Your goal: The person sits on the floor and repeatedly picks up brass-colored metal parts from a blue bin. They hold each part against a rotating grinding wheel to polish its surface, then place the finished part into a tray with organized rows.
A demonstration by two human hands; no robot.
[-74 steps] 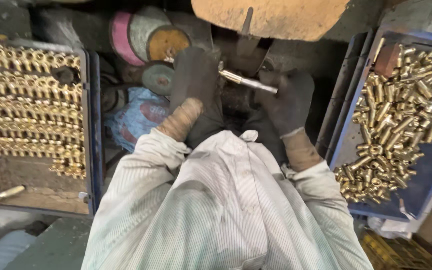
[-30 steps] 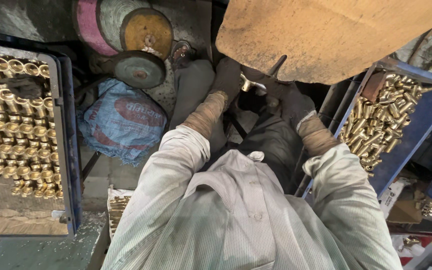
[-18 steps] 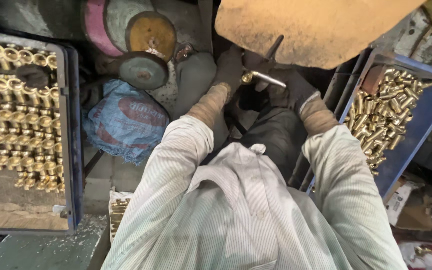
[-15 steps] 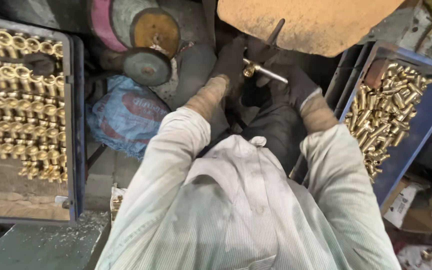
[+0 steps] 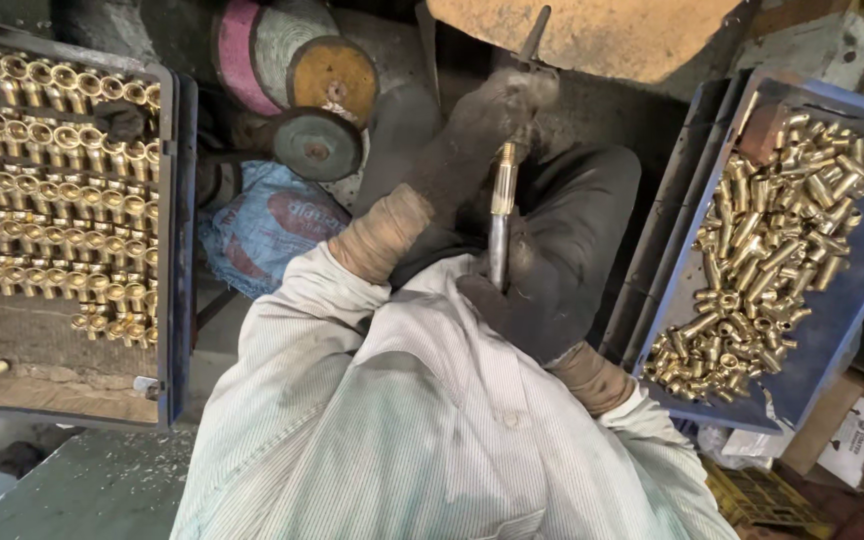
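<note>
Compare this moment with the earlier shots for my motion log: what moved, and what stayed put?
The metal rod, held crosswise up near the tan wheel, has swung to point lengthwise and come down toward the body. The right hand keeps its grip low; the left hand holds the brass tip. Both blue trays of brass fittings stayed as they were.

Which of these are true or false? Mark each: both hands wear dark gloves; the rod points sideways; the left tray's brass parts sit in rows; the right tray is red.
1. Both hands wear dark gloves. True: left hand, right hand.
2. The metal rod lies sideways. False: it runs lengthwise between the hands.
3. Brass parts in the left tray sit in rows. True.
4. The right tray is red. False: it is blue, its brass parts loosely heaped.
</note>
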